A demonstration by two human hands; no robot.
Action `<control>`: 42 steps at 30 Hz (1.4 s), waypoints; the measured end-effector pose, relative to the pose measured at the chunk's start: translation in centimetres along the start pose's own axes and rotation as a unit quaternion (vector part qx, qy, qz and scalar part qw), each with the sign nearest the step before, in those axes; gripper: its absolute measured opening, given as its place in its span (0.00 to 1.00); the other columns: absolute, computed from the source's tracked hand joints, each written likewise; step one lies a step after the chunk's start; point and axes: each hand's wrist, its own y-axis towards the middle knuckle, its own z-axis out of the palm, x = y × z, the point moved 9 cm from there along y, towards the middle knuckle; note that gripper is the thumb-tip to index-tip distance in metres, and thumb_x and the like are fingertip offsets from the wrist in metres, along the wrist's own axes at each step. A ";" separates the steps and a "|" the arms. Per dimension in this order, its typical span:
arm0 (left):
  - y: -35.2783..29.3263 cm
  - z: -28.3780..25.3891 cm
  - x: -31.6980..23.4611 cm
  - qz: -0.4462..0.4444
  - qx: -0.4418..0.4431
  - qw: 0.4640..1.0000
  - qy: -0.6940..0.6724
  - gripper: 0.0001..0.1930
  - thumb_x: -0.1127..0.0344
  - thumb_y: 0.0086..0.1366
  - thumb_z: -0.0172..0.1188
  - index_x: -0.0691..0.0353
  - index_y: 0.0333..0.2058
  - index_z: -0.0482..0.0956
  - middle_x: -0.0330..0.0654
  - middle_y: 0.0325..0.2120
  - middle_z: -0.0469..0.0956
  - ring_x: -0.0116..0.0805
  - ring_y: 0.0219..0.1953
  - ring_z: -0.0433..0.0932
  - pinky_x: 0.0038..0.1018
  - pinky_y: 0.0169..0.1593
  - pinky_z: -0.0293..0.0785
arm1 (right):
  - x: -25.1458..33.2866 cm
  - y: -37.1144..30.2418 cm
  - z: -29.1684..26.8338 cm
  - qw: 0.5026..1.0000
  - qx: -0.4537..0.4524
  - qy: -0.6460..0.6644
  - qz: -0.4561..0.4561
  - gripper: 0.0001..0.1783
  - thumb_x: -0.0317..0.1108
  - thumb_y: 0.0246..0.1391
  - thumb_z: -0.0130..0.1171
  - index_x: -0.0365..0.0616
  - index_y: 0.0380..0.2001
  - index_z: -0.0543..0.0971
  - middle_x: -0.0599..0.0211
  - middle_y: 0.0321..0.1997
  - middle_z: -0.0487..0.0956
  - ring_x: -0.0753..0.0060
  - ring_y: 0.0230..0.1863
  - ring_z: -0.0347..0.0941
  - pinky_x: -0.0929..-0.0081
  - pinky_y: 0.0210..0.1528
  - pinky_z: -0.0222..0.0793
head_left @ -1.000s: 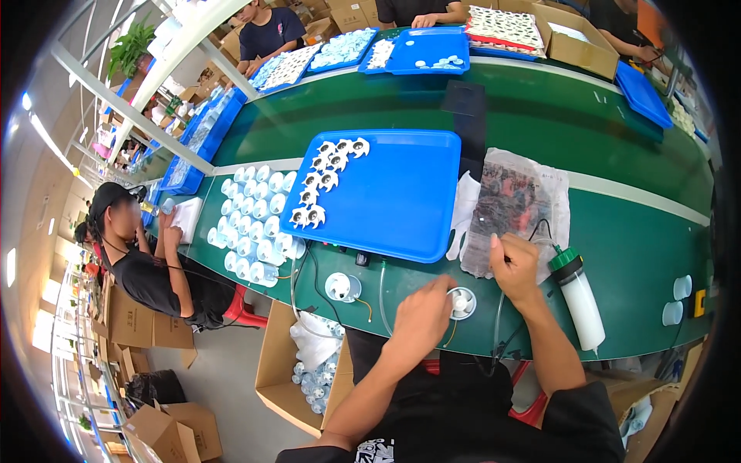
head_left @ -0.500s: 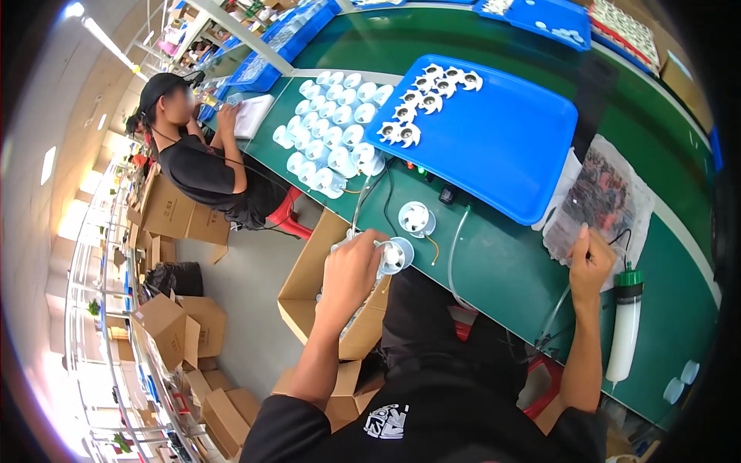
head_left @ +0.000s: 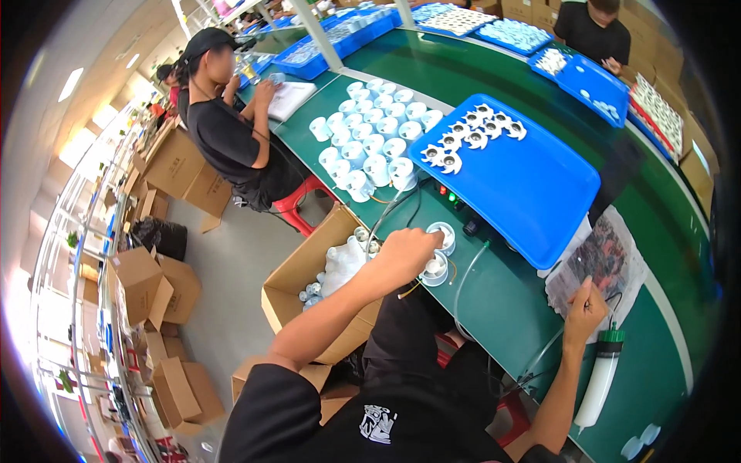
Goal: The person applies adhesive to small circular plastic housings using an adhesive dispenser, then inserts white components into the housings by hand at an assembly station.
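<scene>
My left hand (head_left: 413,253) reaches over the table's near edge, its curled fingertips at the rim of a small clear plastic cup (head_left: 445,229) with a white part inside. A second such cup (head_left: 434,272) stands just below these fingers, near a thin orange wire (head_left: 409,291). My right hand (head_left: 584,315) is closed, thumb and forefinger together, above a stained sheet (head_left: 598,266); what it holds, if anything, is too small to make out. Near this hand lies a large syringe barrel (head_left: 599,386) with white filling and a green cap.
A blue tray (head_left: 517,193) holds several white finned parts with dark centres. Many clear cups (head_left: 374,143) stand in rows to its left. An open carton (head_left: 309,262) with cups sits below the table edge. A clear tube (head_left: 461,285) crosses the edge. A co-worker (head_left: 224,131) sits at left.
My left hand has moved off the nearer cup to the farther one; the nearer cup now stands slightly closer to it. My right hand stays closed. The whole view has shifted.
</scene>
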 end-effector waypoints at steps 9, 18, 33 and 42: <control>-4.1 -13.8 14.2 -0.277 -0.088 0.946 -0.145 0.10 0.76 0.57 0.62 0.72 0.38 0.79 0.48 0.22 0.81 0.31 0.22 0.81 0.26 0.23 0.76 | 0.1 0.1 0.1 1.000 0.002 -0.015 -0.006 0.26 0.30 0.66 0.48 0.35 0.11 0.67 0.65 0.12 0.63 0.72 0.15 0.56 0.68 0.21 0.46; -1.2 -19.7 38.1 -0.423 -0.106 0.892 0.121 0.15 0.68 0.49 0.72 0.71 0.34 0.82 0.56 0.29 0.83 0.47 0.30 0.84 0.36 0.35 0.81 | 0.7 -0.4 1.0 0.998 0.038 -0.035 -0.035 0.24 0.26 0.63 0.49 0.36 0.10 0.67 0.63 0.13 0.64 0.69 0.15 0.57 0.68 0.21 0.47; 4.8 -12.3 50.2 -0.470 -0.266 0.842 0.009 0.17 0.63 0.56 0.62 0.65 0.42 0.79 0.58 0.39 0.81 0.54 0.44 0.80 0.43 0.47 0.76 | -0.6 -0.4 2.0 0.997 0.048 -0.060 -0.010 0.22 0.24 0.60 0.50 0.37 0.10 0.68 0.63 0.12 0.62 0.67 0.16 0.57 0.67 0.21 0.47; 0.9 -18.2 47.4 -0.261 -0.309 0.913 -0.050 0.17 0.68 0.68 0.50 0.59 0.55 0.73 0.47 0.31 0.81 0.34 0.29 0.78 0.31 0.34 0.75 | 3.2 0.6 2.1 0.991 0.045 -0.043 -0.123 0.17 0.20 0.44 0.61 0.43 0.10 0.65 0.65 0.14 0.64 0.63 0.15 0.61 0.66 0.19 0.54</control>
